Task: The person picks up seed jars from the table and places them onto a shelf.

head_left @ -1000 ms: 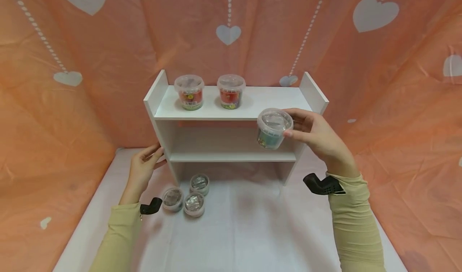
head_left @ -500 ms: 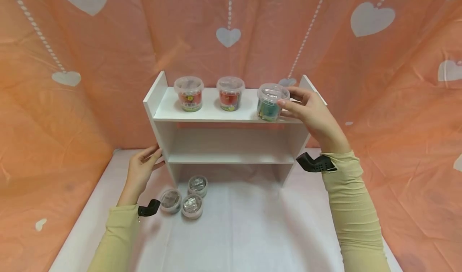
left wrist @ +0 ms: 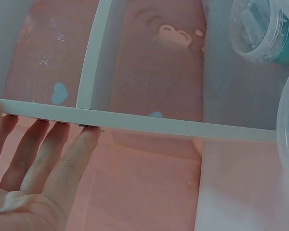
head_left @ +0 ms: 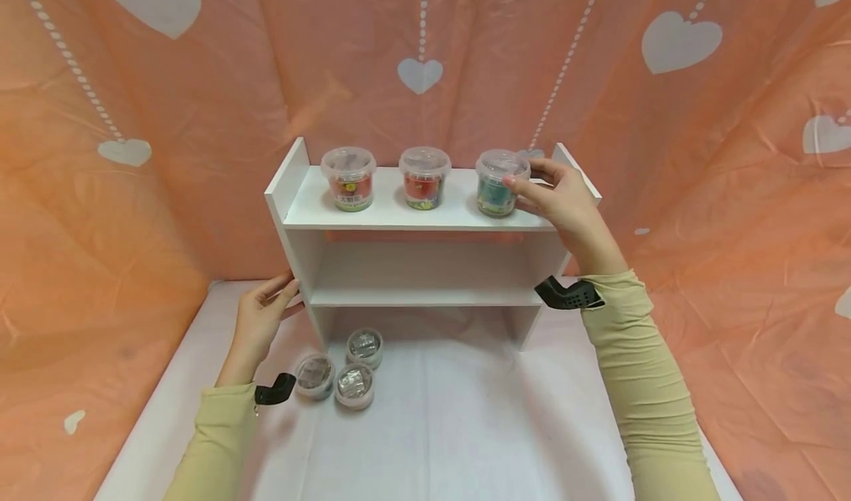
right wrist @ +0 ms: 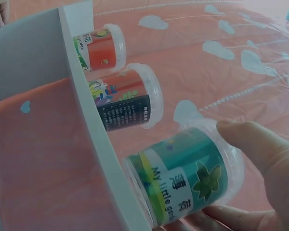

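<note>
A person's right hand [head_left: 561, 202] holds a green-labelled tub [head_left: 493, 193] by its right side, the thumb in front and the fingers behind, so this grip is closed around the tub. The tub stands upright at the right end of the top board of a white shelf unit [head_left: 425, 298], its base at the board; whether all its weight rests there, one cannot tell. Its label shows a leaf and the words "My little". To its left on the same board stand two upright red-labelled tubs, a middle one [head_left: 423, 185] and a left one [head_left: 350, 186], well apart from each other.

The left hand [head_left: 261, 320] touches the outer left side of the shelf unit, its grip loose, the fingers nearly straight against the panel's edge. Near the unit's left foot, three lidded tubs [head_left: 354, 386] sit close together on the white counter [head_left: 479, 427]. Both arms wear yellow-green sleeves [head_left: 645, 383]. Behind hangs an orange-pink backdrop [head_left: 359, 35] with pale hearts.
</note>
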`<state>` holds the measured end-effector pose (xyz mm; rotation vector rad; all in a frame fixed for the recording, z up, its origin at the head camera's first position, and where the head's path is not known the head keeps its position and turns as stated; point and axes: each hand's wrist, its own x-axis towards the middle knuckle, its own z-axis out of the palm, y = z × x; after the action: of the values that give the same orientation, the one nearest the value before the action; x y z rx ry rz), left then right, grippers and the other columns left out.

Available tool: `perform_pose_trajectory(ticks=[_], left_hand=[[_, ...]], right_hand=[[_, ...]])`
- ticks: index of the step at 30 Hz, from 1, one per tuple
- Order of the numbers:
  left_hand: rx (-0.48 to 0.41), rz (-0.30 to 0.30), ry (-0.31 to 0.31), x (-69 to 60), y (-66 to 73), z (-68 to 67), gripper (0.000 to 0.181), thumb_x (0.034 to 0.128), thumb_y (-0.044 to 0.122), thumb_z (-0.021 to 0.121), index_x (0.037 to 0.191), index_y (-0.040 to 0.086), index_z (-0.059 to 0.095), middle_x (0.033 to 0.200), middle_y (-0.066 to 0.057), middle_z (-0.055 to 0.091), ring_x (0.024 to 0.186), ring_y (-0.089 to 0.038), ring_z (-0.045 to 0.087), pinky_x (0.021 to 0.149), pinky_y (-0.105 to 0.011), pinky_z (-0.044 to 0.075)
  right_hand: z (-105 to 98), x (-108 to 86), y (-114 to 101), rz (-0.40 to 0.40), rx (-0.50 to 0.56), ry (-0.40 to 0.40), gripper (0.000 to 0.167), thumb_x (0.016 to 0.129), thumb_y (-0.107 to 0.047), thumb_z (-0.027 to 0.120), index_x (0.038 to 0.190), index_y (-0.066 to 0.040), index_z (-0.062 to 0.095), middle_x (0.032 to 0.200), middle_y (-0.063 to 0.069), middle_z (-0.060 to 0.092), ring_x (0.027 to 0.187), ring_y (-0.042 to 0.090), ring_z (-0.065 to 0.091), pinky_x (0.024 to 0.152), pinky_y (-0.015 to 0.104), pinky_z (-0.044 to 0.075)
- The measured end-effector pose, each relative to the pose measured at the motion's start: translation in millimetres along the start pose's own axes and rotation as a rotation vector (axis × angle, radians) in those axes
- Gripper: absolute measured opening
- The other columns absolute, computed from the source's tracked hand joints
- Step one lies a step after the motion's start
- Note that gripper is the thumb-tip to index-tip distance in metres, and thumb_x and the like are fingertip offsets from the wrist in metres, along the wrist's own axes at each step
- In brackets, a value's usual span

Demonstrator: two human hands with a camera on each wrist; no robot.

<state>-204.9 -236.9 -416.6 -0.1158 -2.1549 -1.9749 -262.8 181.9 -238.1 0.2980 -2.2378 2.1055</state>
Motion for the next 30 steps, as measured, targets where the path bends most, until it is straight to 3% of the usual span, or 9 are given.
perform_pose_trajectory(ticks=[5, 14, 30], left_hand=[[-0.003, 0.001, 0.001, -1.8, 0.1, -0.4, 0.051, 0.0971, 0.02, 0.058, 0.136, -0.01, 0.045, 0.139, -0.03, 0.041, 0.106, -0.003, 0.058, 0.085, -0.034, 0.055], [-0.015, -0.009, 0.002, -1.4, -1.5, 0.6, 0.051, 0.0967, 0.02, 0.059, 0.136, -0.01, 0.046, 0.138, -0.03, 0.043, 0.107, -0.006, 0.058, 0.087, -0.041, 0.052], [-0.009, -0.009, 0.002, 0.1, 1.5, 1.0, 0.052, 0.0964, 0.022, 0.059, 0.136, -0.009, 0.047, 0.138, -0.025, 0.045, 0.105, -0.004, 0.059, 0.086, -0.036, 0.054]], right_hand=[[5, 4.8, 3, 0.004, -0.031, 0.029, 0.061, 0.084, -0.018, 0.076, 0.134, 0.002, 0.049, 0.119, 0.011, 0.052, 0.108, 0.021, 0.055, 0.087, 0.031, 0.056], [10, 9.7, 6, 0.005, -0.097, 0.085, 0.058, 0.083, -0.023, 0.077, 0.131, 0.001, 0.053, 0.119, 0.011, 0.053, 0.106, 0.02, 0.056, 0.086, 0.027, 0.055], [12, 15.6, 8, -0.021, -0.148, 0.133, 0.055, 0.084, -0.027, 0.076, 0.127, 0.001, 0.056, 0.112, 0.008, 0.053, 0.102, 0.018, 0.055, 0.086, 0.029, 0.056]])
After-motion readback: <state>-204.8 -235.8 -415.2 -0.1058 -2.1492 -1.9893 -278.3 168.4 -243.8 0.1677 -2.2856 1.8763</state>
